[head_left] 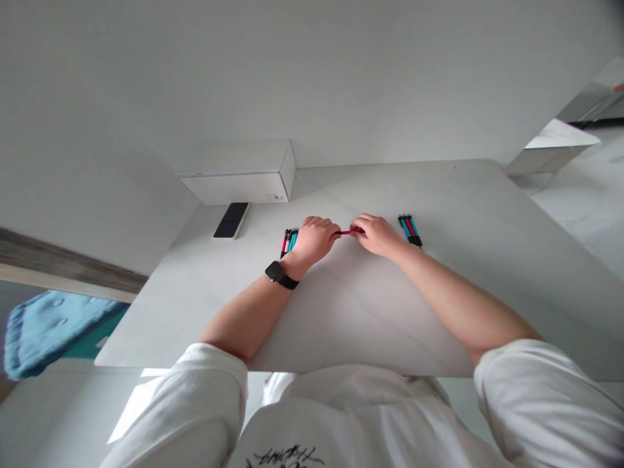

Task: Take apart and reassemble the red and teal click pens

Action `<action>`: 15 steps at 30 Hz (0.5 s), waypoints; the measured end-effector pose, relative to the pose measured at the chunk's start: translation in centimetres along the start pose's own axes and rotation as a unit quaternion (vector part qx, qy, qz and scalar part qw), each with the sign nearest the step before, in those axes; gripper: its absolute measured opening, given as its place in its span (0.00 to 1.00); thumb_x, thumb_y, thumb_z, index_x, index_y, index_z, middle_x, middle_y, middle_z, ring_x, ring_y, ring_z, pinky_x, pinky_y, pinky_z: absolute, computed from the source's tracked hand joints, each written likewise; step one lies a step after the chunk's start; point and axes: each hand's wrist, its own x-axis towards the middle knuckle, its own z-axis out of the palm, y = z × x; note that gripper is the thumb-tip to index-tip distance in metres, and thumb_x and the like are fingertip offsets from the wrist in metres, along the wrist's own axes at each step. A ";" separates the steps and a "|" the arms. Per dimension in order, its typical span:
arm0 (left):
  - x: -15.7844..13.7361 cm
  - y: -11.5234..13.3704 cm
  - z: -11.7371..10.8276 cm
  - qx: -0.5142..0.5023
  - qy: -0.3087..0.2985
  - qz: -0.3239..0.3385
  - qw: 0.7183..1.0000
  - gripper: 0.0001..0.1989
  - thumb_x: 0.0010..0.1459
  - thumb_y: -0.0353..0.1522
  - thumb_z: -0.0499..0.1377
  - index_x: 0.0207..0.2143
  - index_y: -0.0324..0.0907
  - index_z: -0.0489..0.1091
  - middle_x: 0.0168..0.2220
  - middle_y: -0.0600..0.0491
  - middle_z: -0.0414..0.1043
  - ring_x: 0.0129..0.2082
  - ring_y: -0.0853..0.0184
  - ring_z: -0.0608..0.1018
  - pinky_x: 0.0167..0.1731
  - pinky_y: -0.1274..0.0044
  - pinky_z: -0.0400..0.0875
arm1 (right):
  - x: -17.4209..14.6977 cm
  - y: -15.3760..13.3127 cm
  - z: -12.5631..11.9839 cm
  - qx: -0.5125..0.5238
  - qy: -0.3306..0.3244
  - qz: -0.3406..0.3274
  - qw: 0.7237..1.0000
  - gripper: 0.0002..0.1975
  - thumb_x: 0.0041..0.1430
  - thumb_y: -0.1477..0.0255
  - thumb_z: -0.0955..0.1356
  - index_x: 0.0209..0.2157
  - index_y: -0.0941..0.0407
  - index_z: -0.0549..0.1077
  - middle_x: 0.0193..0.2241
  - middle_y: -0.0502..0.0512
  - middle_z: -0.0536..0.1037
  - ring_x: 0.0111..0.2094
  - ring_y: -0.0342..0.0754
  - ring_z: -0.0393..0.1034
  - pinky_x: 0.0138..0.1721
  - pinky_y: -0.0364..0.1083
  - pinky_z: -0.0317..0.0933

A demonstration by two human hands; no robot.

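A slim red pen (346,232) with a dark end is stretched level between my two hands, just above or on the table. My left hand (316,240), with a black watch on its wrist, is closed on the pen's dark end. My right hand (374,234) pinches the red end, its fingertips partly hidden. Beside my left hand lies a group of pens (288,240) in red, white and teal, partly covered by that hand. To the right of my right hand lies another group of pens (410,230), teal and red with black ends, side by side.
A white box (234,188) stands against the wall at the back left of the white table (341,325). In front of it lies a phone (232,220) with a dark screen. A blue cushion (58,325) is beyond the table's left edge.
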 end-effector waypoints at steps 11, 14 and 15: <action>0.0 0.1 0.1 -0.001 0.001 -0.001 1.000 0.09 0.72 0.36 0.59 0.44 0.46 0.79 0.40 0.49 0.80 0.42 0.58 0.77 0.49 0.64 0.64 | -0.1 0.3 0.7 -0.004 0.008 0.000 1.000 0.08 0.68 0.69 0.70 0.47 0.53 0.77 0.46 0.59 0.80 0.47 0.56 0.75 0.50 0.52 0.64; 0.0 0.2 0.1 0.000 0.001 -0.001 1.000 0.10 0.72 0.37 0.59 0.44 0.46 0.79 0.40 0.49 0.80 0.42 0.58 0.77 0.49 0.64 0.64 | 0.0 0.3 0.7 -0.005 0.015 0.007 1.000 0.09 0.69 0.68 0.69 0.49 0.53 0.77 0.47 0.59 0.80 0.47 0.56 0.75 0.50 0.52 0.64; 0.0 0.2 0.1 -0.001 0.001 -0.001 1.000 0.10 0.72 0.37 0.59 0.44 0.46 0.79 0.40 0.49 0.80 0.42 0.58 0.77 0.49 0.64 0.64 | 0.0 0.3 0.7 -0.010 0.010 0.005 1.000 0.08 0.71 0.68 0.67 0.47 0.53 0.78 0.46 0.59 0.80 0.47 0.55 0.75 0.50 0.52 0.64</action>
